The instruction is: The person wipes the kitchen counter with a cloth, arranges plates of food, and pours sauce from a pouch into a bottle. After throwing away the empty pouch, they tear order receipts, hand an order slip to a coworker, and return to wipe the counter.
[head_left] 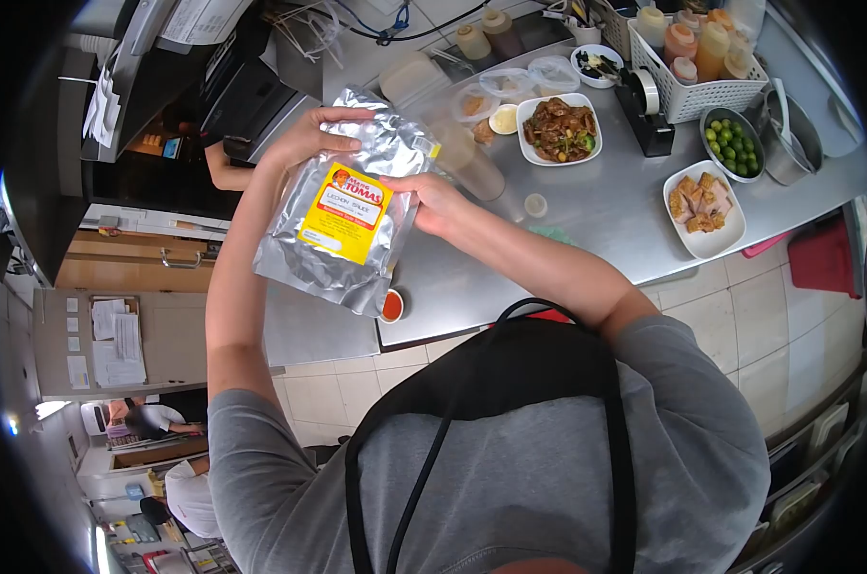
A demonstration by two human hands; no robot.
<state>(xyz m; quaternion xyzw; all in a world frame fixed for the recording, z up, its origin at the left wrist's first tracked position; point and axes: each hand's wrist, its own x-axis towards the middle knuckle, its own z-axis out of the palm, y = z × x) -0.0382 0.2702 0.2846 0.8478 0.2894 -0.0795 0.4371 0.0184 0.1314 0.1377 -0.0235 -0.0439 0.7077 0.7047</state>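
While a co-worker's forearm shows at the left, beyond the near arm, the left hand is closed around the upper left edge of the silver Mang Tomas lechon sauce pouch, its fingers laid over the foil. Held up above the steel counter, the pouch tilts, its yellow label facing the camera. Just beside its lower corner stands a small cup of red sauce, near the counter's edge. On the pouch's right side, the right hand pinches the edge, thumb over the label's corner. Farther right come a clear bottle, a white bowl of browned meat with greens, a black tape dispenser, a white dish of pork pieces, a white basket of squeeze bottles, a bowl of calamansi and a metal pot with a ladle handle in it.
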